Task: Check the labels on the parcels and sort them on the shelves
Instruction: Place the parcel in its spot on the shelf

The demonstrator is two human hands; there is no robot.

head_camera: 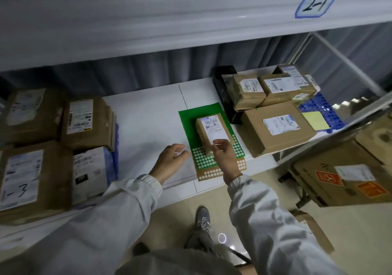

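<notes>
Two hands out over shelf (148, 113). Right hand (224, 158) pinching near end of small parcel (212, 129), thumb on label edge, label up, likely for reading. Parcel resting on green dotted sheet (203, 113), mid-shelf, between left parcel stack (53, 143) and right parcel group (273, 109). Left hand (169, 160) just beside, fingers loosely curled, holding nothing, probably ready to steady. Shelf tag "2-1" (317, 2) above, marking slot

Matt brown cardboard parcel (212, 131) with white paper label on smooth white shelf (148, 115).
</notes>
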